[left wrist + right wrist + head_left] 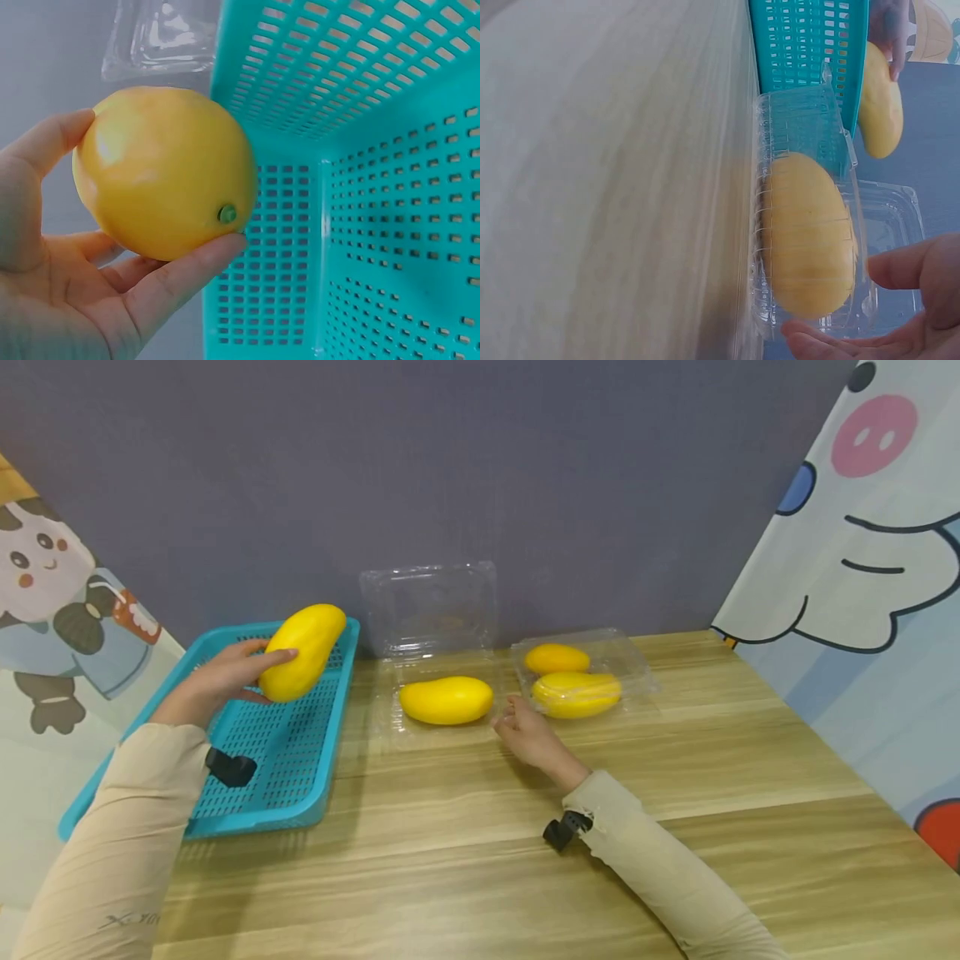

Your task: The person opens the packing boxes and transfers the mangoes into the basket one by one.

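Your left hand grips a yellow mango, raised above the blue basket. Your right hand is at the right side of the open clear container; whether it pinches the edge cannot be told. Judged step: packing. The next move likely calls for lowering the mango beside the second mango inside, container steadied.

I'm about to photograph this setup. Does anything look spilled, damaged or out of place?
Nothing stands out: no spill or damage shows. One mango lies in the open clear box, two mangoes lie in the other box, and the left hand grips a fourth mango.
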Available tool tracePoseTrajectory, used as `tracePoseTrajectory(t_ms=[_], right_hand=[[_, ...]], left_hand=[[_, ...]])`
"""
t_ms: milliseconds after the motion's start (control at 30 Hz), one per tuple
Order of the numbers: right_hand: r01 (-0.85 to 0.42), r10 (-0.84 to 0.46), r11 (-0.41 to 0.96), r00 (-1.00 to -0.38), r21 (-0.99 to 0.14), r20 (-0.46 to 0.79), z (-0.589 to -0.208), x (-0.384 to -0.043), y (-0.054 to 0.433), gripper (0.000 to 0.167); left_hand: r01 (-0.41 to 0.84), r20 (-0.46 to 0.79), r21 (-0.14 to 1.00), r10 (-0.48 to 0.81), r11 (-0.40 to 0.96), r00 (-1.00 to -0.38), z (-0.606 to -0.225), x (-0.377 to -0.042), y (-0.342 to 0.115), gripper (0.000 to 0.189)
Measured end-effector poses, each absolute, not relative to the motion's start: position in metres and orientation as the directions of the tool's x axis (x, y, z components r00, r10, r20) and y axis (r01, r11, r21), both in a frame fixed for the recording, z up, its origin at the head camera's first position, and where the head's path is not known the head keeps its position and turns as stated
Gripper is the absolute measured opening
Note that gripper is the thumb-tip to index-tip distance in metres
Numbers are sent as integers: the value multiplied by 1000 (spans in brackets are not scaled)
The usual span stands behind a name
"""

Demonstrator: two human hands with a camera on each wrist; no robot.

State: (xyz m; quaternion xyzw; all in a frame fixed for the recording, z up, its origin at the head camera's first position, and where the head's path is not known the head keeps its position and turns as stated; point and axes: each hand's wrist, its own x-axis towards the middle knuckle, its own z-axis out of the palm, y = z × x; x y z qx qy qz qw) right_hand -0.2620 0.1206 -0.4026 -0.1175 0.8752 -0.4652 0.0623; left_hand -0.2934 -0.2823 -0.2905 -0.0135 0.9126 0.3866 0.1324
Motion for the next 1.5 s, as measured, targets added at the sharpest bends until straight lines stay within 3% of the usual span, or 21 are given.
tracePoseTrajectory(t_ms=[367, 700, 1500], right_hand=[[-160, -273, 541, -962, -826, 8, -403, -262, 121, 63], [-160, -271, 542, -963, -825, 9, -402, -262, 119, 63], [-152, -278, 556, -961, -817, -10, -400, -262, 121, 64]], left_hand=[[-173, -317, 700, 84, 693, -945, -306, -299, -291, 94], [-297, -432, 690, 46, 661, -901, -315, -307, -297, 98], [-317, -488, 651, 61, 689, -871, -330, -316, -290, 92]])
